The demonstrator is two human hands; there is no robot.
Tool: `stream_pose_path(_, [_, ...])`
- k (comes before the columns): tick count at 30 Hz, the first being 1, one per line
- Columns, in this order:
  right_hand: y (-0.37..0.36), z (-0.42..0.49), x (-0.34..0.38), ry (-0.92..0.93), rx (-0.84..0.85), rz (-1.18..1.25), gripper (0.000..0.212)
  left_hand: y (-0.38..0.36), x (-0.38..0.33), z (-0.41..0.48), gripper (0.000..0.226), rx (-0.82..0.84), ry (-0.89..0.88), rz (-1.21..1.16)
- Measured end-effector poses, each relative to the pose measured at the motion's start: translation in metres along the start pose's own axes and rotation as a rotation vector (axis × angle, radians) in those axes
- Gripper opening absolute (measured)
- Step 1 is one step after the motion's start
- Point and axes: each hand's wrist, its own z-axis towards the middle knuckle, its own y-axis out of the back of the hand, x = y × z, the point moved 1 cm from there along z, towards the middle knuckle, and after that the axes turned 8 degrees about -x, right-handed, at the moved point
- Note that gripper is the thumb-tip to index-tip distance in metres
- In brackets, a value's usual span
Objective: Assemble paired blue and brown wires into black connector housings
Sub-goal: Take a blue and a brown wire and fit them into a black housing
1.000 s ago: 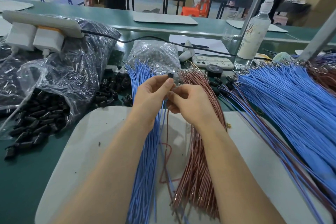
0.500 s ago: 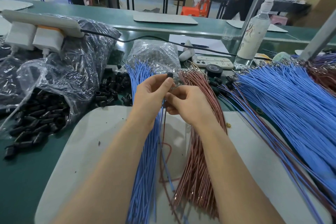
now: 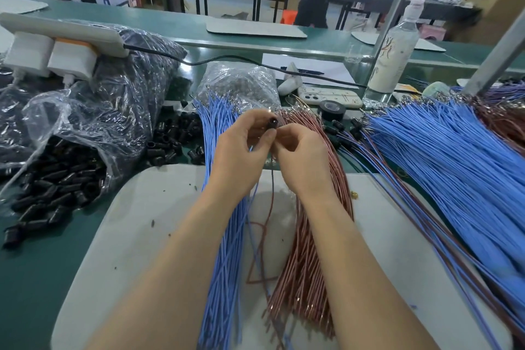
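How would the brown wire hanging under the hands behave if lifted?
Probably floppy: the brown wire droops below the left hand and right hand, looping on the grey mat. Likely very light, being so thin.

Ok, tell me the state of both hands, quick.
Left hand: pinches a black housing.
Right hand: fingers curled, pinches a wire at the housing.

Bright even light, wide-angle edge distortion, blurred background
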Motion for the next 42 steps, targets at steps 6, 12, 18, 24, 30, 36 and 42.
stream_pose_path(6, [0.001, 0.001, -0.004, 0.030, -0.014, -0.031, 0.016, -0.002, -0.003, -0.001, 0.037, 0.007, -0.006, 0.025])
stream_pose_path(12, [0.000, 0.003, -0.006, 0.036, -0.025, -0.040, 0.015, -0.002, 0.001, 0.000, 0.041, 0.007, -0.021, 0.025])
stream_pose_path(18, [-0.001, 0.005, -0.009, 0.039, -0.033, -0.054, 0.017, -0.001, 0.005, 0.001, 0.033, -0.007, -0.033, 0.056])
stream_pose_path(24, [-0.004, 0.004, -0.013, 0.044, -0.027, -0.052, 0.016, -0.002, 0.007, 0.002, 0.033, -0.025, -0.044, 0.093])
stream_pose_path(30, [-0.005, 0.007, -0.015, 0.048, -0.035, -0.008, 0.014, -0.003, 0.005, 0.001, 0.039, -0.026, -0.062, 0.091])
stream_pose_path(36, [-0.008, 0.009, -0.019, 0.061, -0.050, -0.003, 0.014, -0.004, 0.005, 0.001, 0.039, -0.033, -0.062, 0.089])
stream_pose_path(42, [-0.005, 0.017, -0.022, 0.061, -0.028, -0.003, 0.021, -0.002, 0.013, 0.005, 0.018, -0.078, -0.027, 0.163])
